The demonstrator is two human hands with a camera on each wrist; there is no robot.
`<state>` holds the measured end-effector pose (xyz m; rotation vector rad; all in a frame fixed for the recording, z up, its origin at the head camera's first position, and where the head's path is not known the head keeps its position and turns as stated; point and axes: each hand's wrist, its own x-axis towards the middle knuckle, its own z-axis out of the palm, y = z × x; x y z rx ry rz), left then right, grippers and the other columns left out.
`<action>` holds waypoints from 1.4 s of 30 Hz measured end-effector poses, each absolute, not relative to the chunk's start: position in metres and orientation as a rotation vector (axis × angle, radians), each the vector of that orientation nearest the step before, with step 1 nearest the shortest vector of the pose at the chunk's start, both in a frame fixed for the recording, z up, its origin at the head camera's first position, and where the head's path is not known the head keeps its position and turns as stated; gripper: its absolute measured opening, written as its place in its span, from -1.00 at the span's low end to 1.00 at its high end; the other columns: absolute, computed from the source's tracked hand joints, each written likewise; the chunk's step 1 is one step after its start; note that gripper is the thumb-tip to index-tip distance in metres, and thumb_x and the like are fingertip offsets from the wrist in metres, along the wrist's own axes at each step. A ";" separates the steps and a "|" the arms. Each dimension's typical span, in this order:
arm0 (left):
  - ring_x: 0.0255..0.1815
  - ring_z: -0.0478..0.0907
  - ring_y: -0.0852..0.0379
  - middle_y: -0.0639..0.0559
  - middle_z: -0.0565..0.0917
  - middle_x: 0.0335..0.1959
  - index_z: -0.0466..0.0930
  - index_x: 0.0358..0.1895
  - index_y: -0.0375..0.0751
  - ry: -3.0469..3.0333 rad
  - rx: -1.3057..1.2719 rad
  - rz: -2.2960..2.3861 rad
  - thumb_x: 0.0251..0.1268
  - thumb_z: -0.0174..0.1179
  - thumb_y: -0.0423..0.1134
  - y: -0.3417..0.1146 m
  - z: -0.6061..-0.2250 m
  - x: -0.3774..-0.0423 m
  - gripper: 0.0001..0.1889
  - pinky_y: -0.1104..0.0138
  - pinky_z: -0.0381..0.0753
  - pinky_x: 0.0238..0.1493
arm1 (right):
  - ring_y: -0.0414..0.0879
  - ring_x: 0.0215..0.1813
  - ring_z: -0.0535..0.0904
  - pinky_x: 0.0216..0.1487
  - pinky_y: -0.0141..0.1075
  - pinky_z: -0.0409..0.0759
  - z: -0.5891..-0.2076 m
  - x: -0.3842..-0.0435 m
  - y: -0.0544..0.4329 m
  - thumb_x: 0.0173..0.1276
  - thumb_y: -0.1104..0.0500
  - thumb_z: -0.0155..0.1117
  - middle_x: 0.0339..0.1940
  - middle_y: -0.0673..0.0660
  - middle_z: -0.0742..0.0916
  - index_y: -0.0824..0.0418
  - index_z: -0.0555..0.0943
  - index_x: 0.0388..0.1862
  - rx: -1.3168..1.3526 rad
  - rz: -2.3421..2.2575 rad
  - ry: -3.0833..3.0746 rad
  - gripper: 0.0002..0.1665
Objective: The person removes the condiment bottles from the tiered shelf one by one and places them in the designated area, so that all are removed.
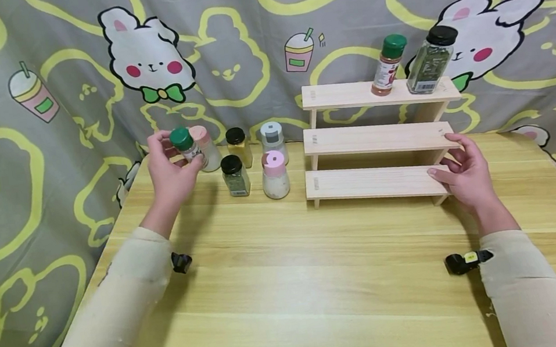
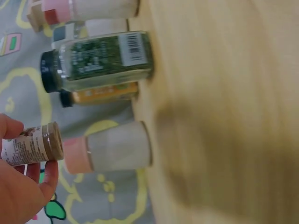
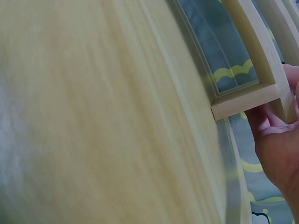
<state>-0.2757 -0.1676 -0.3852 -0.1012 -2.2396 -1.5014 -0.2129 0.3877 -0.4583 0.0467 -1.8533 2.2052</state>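
My left hand [image 1: 172,172] holds a small green-capped spice jar [image 1: 184,140] between thumb and fingers, raised off the table. Brown contents show at its base in the left wrist view. Right beside it stands a pink-capped jar [image 1: 207,150]. At the right end of a three-tier wooden shelf [image 1: 379,180], my right hand [image 1: 470,174] grips the side, its thumb on the lowest board and a finger at the middle one. On the top board stand another green-capped jar [image 1: 386,68] with reddish contents and a black-capped jar of green herbs [image 1: 429,64].
Between left hand and shelf stand a black-capped yellow jar [image 1: 240,150], a black-capped herb jar [image 1: 236,179], a grey-topped jar [image 1: 273,139] and a jar with a pink lid [image 1: 276,182]. A patterned curtain [image 1: 236,56] hangs behind the wooden table [image 1: 283,290].
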 end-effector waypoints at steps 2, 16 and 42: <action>0.04 0.45 0.03 -0.10 0.40 0.08 0.19 0.25 -0.17 -2.253 -0.083 -1.498 0.10 0.36 -0.50 -0.170 -0.392 -0.275 -0.31 0.23 0.62 0.02 | -0.02 0.12 0.58 -0.23 -0.36 0.68 -0.458 -0.213 0.388 0.09 0.81 0.15 0.13 0.10 0.59 0.09 0.40 0.40 0.053 2.202 -1.849 -0.02; 0.03 0.49 0.01 -0.13 0.47 0.05 0.23 0.20 -0.24 -2.289 0.006 -1.479 0.06 0.39 -0.51 -0.179 -0.423 -0.269 -0.34 0.20 0.64 -0.02 | -0.11 0.04 0.62 -0.21 -0.38 0.67 -0.455 -0.213 0.385 0.06 0.84 0.12 0.11 0.08 0.61 0.12 0.41 0.39 0.068 2.194 -1.832 -0.01; 0.03 0.51 -0.08 -0.22 0.45 0.06 0.20 0.21 -0.26 -2.364 -0.029 -1.468 0.04 0.38 -0.57 -0.175 -0.447 -0.268 -0.31 0.14 0.64 0.00 | -0.06 0.09 0.59 -0.21 -0.38 0.67 -0.458 -0.213 0.386 0.09 0.81 0.14 0.14 0.10 0.58 0.10 0.40 0.41 0.056 2.196 -1.849 -0.02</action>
